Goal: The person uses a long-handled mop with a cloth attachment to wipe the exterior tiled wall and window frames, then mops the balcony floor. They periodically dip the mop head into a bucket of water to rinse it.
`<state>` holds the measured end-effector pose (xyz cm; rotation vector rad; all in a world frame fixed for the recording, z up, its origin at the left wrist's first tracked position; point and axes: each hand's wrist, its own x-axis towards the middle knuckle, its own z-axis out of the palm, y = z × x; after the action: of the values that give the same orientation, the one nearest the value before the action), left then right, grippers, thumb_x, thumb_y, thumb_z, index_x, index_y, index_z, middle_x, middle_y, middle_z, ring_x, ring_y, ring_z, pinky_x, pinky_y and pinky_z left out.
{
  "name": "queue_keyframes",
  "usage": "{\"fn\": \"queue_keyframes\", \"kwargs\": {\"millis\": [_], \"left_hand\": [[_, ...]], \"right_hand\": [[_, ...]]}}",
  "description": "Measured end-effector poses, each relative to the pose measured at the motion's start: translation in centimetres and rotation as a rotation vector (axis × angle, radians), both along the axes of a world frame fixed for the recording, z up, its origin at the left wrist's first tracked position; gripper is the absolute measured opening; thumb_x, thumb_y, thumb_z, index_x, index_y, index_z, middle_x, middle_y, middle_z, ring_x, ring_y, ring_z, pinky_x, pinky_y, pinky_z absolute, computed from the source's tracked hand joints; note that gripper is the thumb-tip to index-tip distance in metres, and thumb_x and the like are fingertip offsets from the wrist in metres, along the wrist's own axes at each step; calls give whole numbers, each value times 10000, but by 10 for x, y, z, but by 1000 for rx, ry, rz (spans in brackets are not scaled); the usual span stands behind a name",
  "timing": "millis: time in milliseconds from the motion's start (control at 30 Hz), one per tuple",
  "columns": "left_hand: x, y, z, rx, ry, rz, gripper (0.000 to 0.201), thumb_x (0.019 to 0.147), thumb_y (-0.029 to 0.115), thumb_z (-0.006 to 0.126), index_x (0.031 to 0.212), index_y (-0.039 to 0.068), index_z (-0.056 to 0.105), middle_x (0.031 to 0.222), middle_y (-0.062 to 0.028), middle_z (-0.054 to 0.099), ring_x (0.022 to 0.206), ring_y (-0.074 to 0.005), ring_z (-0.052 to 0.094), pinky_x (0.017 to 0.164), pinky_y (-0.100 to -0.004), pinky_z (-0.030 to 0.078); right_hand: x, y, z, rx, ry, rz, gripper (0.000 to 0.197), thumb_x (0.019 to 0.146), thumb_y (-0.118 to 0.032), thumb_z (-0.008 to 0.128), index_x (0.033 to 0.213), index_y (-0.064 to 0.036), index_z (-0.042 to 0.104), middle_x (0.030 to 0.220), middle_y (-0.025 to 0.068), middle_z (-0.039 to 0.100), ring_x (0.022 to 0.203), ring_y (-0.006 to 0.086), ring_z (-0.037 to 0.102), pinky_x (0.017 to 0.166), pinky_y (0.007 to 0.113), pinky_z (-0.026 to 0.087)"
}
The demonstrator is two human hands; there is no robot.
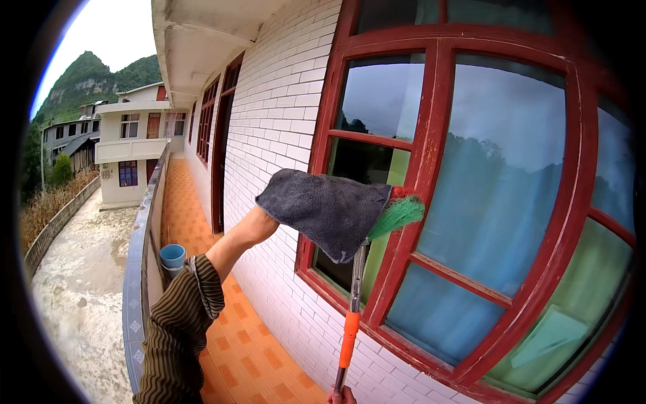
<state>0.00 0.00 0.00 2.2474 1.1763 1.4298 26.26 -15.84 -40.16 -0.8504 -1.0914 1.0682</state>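
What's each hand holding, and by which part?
Right hand: green brush, by its pole below the orange sleeve. Left hand: fingers hidden by grey cloth; hold unclear.

A white brick-patterned wall point(282, 101) with red-framed, glass-paned windows point(501, 182) lines an orange tiled balcony floor point(245, 343); green wooded mountains point(84, 79) rise under a pale, bright sky point(111, 34).

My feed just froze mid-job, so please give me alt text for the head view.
A dark grey cloth mostly covers the left hand and overlaps, in view, a brush with green bristles; the right hand grips its metal-and-orange pole at the lower edge. A red-framed window fills the right, and a blue bucket sits beside a low wall at left.
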Motion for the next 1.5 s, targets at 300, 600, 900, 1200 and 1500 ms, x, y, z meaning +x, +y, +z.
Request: {"fn": "queue_keyframes", "kwargs": {"millis": [300,600,900,1200,1500], "left_hand": [[76,-47,-264,-573,-141,-530,543,1011,384,458,1408,16,415,1292,-181,568,1203,-264,533,1022,-367,411],[188,-122,-479,-926,-360,-493,396,899,351,663,1141,54,565,961,-103,629,852,-119,580,777,-246,457],[225,-128,-499,-1093,-269,-553,312,900,350,661,1011,83,545,823,-61,608,736,-111,548,662,-254,427],[317,-95,-286,-763,-144,-955,350,918,309,647,635,135,538,526,28,509,437,-76,448,381,-260,333],[383,-145,-127,-666,-248,-1799,192,928,222,633,976,92,499,725,-17,528,500,-113,510,460,-273,502]], "right_hand": [[-9,43,105,120,111,-60,166,993,-151,484,1073,-46,584,708,-14,526,564,60,457,501,202,396],[48,72,305,518,145,-21,324,1014,-199,489,1267,3,498,781,48,583,627,97,493,567,252,432],[144,59,493,728,79,-81,300,1015,-212,488,1239,-15,514,875,59,589,680,89,520,591,238,470],[178,-9,457,732,-214,-438,451,1036,-238,394,1445,-118,246,1081,126,596,763,115,608,633,268,546],[227,-73,488,781,-177,-487,368,1024,-199,405,1363,-112,291,735,20,453,458,62,419,373,210,367]]}}
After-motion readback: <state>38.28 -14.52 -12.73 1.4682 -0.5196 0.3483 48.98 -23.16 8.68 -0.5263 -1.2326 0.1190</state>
